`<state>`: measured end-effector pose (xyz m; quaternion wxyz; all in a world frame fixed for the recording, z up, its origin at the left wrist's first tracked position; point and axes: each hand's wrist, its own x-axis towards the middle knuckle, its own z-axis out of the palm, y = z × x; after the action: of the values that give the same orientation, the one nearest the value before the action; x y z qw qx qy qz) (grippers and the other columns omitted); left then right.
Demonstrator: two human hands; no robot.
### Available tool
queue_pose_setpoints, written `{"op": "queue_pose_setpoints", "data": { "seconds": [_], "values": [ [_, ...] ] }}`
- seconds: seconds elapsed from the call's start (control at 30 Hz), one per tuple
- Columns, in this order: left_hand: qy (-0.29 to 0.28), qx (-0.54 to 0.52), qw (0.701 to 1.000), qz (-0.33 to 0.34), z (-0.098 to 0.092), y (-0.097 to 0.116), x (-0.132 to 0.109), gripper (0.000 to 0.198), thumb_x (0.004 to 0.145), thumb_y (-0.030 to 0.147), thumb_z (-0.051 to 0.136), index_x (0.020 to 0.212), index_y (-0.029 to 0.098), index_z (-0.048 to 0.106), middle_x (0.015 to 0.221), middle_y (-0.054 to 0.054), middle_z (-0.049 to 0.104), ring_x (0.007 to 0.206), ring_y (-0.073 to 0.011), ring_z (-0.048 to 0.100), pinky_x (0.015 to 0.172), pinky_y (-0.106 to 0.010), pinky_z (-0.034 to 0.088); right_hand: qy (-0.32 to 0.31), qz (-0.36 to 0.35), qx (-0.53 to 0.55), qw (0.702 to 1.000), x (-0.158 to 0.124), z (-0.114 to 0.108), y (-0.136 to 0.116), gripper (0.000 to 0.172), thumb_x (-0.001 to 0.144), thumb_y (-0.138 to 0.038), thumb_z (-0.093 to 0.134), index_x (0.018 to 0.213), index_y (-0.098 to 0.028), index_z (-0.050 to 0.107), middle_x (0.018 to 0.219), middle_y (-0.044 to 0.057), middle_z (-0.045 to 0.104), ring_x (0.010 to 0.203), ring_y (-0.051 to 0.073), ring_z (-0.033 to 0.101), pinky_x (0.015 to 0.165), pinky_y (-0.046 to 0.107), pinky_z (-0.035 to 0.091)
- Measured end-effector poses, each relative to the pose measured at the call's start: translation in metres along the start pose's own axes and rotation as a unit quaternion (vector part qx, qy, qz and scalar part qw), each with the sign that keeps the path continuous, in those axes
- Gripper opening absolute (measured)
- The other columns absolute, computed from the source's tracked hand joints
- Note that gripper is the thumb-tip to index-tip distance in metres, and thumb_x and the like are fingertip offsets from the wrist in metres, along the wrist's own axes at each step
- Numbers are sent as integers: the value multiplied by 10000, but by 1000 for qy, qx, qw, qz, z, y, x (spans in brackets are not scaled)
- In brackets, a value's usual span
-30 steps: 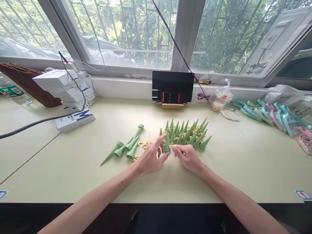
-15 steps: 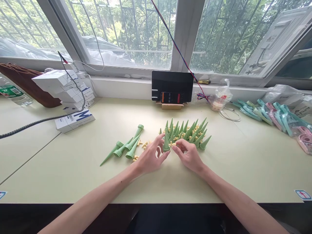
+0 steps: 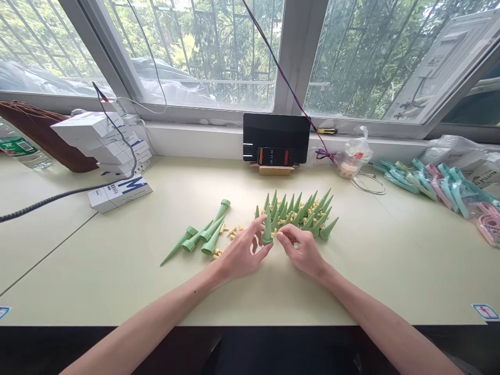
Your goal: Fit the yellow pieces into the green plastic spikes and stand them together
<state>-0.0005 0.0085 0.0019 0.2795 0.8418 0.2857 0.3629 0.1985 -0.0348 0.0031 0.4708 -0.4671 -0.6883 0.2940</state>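
Note:
My left hand (image 3: 246,247) grips a green plastic watering spike (image 3: 267,229) near its wide base, with the tip pointing up. Between the fingertips of my right hand (image 3: 302,247) is a small cream-yellow valve (image 3: 275,233), pinched at the right side of the spike's base. Whether the valve's inner end sits in the spike I cannot tell. Just behind both hands stands a group of upright green spikes (image 3: 308,211) with yellow valves on them. Left of my left hand lie several loose green spikes (image 3: 213,229) and a scatter of loose yellow valves (image 3: 232,233).
A phone with a running timer (image 3: 275,156) leans on a black panel (image 3: 273,130) at the back. White boxes (image 3: 119,192) and a cable are at left. A plastic-wrapped cup (image 3: 353,159) and bagged pastel items (image 3: 441,182) lie at right. The table's front edge runs below my forearms.
Both hands stay almost in place, with the spike and valve shifting only slightly. The timer on the phone has advanced.

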Motion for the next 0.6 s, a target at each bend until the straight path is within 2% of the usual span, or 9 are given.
{"op": "queue_pose_setpoints", "data": {
  "seconds": [0.37, 0.6],
  "values": [
    [-23, 19, 999, 13, -1, 0, -1, 661, 895, 215, 608, 1470, 266, 286, 958, -19, 607, 653, -98, 544, 611, -234, 528, 4, -12, -37, 999, 0, 0, 3, 429, 1028, -392, 439, 654, -188, 490, 530, -54, 356, 465, 90, 286, 469, 252, 249],
    [-38, 13, 999, 10, -2, 4, -2, 648, 897, 218, 604, 1466, 252, 295, 927, -15, 613, 665, -107, 551, 611, -238, 530, 3, -19, -36, 999, 1, 1, 5, 523, 1044, -430, 388, 590, -185, 471, 513, -31, 432, 457, 94, 364, 484, 249, 286]
  ]
}}
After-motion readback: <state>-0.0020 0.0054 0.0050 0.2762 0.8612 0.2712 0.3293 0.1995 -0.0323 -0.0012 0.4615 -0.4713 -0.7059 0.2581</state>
